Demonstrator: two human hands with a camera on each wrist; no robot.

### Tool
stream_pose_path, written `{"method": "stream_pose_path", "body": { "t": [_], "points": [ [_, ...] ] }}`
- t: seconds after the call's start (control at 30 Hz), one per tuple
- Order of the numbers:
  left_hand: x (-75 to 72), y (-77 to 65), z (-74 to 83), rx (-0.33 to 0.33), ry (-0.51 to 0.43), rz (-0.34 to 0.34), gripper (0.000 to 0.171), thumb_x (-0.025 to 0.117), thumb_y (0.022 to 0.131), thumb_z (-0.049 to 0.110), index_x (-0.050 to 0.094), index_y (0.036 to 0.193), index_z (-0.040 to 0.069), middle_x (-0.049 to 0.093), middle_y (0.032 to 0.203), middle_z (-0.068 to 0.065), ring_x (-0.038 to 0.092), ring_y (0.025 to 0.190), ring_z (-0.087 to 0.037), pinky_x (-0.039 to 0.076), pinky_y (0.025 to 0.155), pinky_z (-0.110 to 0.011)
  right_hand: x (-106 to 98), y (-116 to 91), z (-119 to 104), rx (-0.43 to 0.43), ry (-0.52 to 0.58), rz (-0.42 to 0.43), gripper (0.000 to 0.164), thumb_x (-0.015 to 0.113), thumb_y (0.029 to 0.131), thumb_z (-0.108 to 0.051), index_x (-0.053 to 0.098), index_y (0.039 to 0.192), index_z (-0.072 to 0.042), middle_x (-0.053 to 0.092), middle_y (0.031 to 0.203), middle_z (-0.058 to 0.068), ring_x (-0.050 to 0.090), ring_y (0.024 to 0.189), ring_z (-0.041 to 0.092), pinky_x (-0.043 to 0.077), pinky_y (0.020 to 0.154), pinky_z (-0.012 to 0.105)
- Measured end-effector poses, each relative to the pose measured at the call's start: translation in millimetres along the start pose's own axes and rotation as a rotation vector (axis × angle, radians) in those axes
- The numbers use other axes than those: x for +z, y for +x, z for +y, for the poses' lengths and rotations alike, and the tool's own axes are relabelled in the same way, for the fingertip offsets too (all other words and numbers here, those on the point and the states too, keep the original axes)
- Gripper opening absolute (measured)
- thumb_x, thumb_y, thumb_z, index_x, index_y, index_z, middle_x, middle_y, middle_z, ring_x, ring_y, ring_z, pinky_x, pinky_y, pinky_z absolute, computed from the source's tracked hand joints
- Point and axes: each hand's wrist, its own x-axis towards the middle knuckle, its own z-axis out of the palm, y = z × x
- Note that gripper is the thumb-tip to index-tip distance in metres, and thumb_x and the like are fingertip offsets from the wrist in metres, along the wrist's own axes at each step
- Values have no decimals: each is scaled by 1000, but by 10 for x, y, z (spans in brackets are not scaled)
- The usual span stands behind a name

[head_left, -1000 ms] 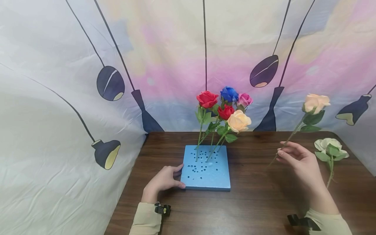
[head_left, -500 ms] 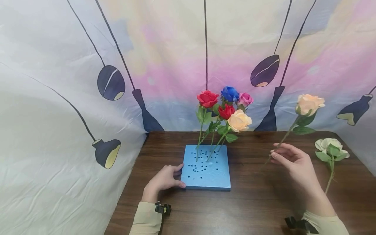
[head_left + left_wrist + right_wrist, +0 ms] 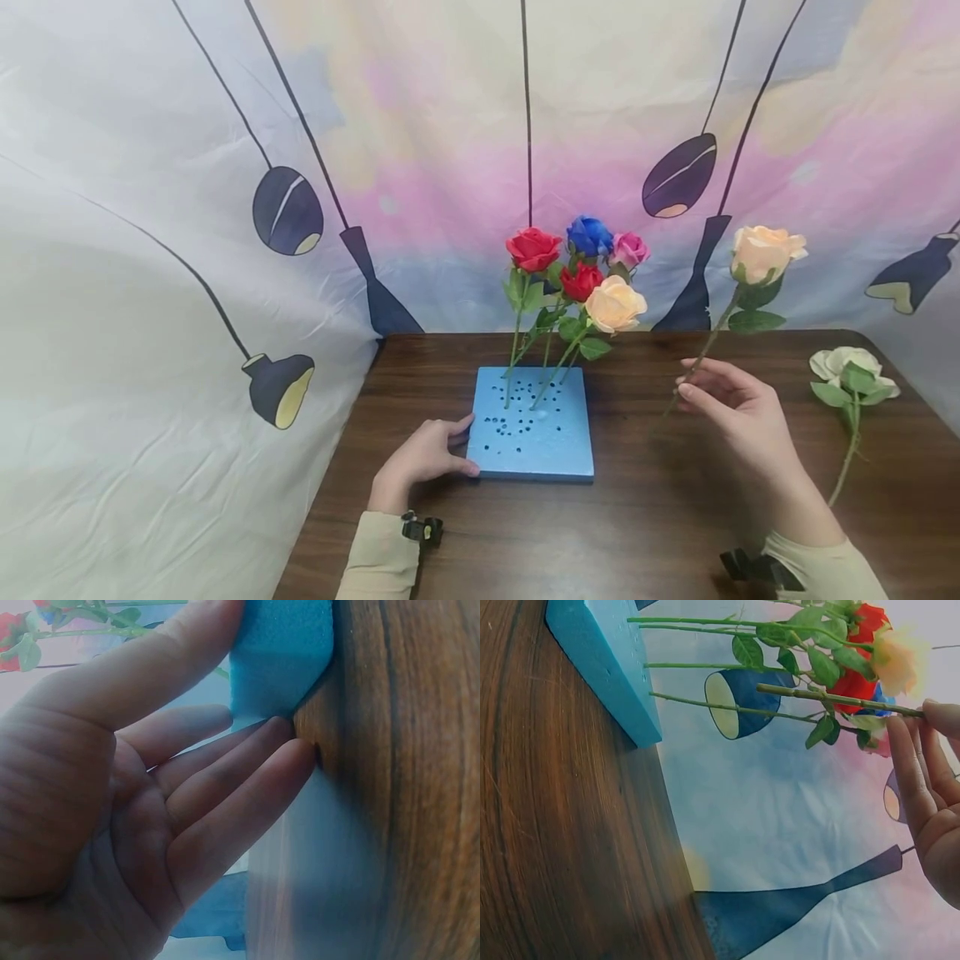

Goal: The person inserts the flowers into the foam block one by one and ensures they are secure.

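Observation:
My left hand (image 3: 422, 454) rests against the left side of a blue foam block (image 3: 543, 460), its fingers loosely extended; in the left wrist view the thumb touches the block's edge. Several artificial roses stand in the block: two red roses (image 3: 533, 249), a blue rose (image 3: 589, 237), a pink rose (image 3: 630, 250) and a peach rose (image 3: 615, 305). To the right, my right hand (image 3: 742, 417) pinches the stem of another peach rose (image 3: 765, 253) between thumb and fingers, bloom up and tilted right. The right wrist view shows its bare stem end (image 3: 802, 692) apart from the block.
A white rose (image 3: 853, 372) lies on the right of the brown wooden table (image 3: 637, 533), beyond my right hand. Many small holes dot the block's top. A painted cloth backdrop (image 3: 450, 167) hangs behind and to the left of the table.
My right hand has moved left toward the block, carrying the peach rose. The left hand stays at the block's side. The view has shifted slightly.

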Motion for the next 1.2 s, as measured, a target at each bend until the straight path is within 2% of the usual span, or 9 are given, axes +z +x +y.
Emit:
{"method": "stream_pose_path", "body": {
  "t": [0.13,0.27,0.53,0.63,0.77,0.9,1.0,1.2],
  "points": [
    [-6,2,-2,1,-6,-3,99,97,79,37,49,159,5,59,152,-14,58,141,-26,44,117,-52,38,-1,-14,-32,33,-9,34,68,95,19,70,126,9,79,98,5,78,83,17,65,74,29],
    [-11,4,-5,1,-13,-2,99,97,79,36,49,159,4,59,152,-14,58,140,-26,44,117,-52,89,9,-6,-74,110,-24,32,65,95,22,70,124,10,79,106,4,77,90,14,65,75,30],
    [-14,-8,-1,4,-15,-2,99,97,79,36,49,159,4,59,152,-15,60,139,-26,45,117,-52,245,12,30,-47,133,-33,26,66,97,18,71,120,10,79,104,2,77,89,14,65,75,30],
    [-15,-9,3,9,-15,-2,98,97,79,35,49,159,3,59,152,-15,60,139,-26,45,117,-51,312,18,26,-27,144,-32,25,67,96,18,72,119,9,79,108,3,77,90,15,65,76,31],
    [-19,-6,11,11,-19,-4,98,97,79,35,49,159,3,59,151,-15,60,139,-25,45,117,-51,393,36,21,-22,67,-47,26,69,96,15,73,120,6,79,110,1,78,88,14,65,77,29],
    [-22,-3,18,8,-24,-3,99,97,79,34,49,159,3,59,152,-15,60,139,-25,45,117,-51,471,53,38,-29,-4,-75,26,71,97,13,73,122,6,80,104,2,78,85,13,65,77,29],
    [-21,-8,27,2,-26,-3,99,97,79,34,49,159,3,59,152,-15,59,139,-25,44,117,-51,524,52,65,-15,-11,-92,26,71,97,12,73,123,6,79,101,6,78,85,15,65,77,30],
    [-14,-22,30,-11,-16,-2,98,97,79,35,50,159,4,59,152,-15,58,141,-26,44,118,-52,644,60,126,-7,-24,-124,28,72,97,10,70,125,8,79,107,3,78,90,14,65,79,32]
  ]
}}
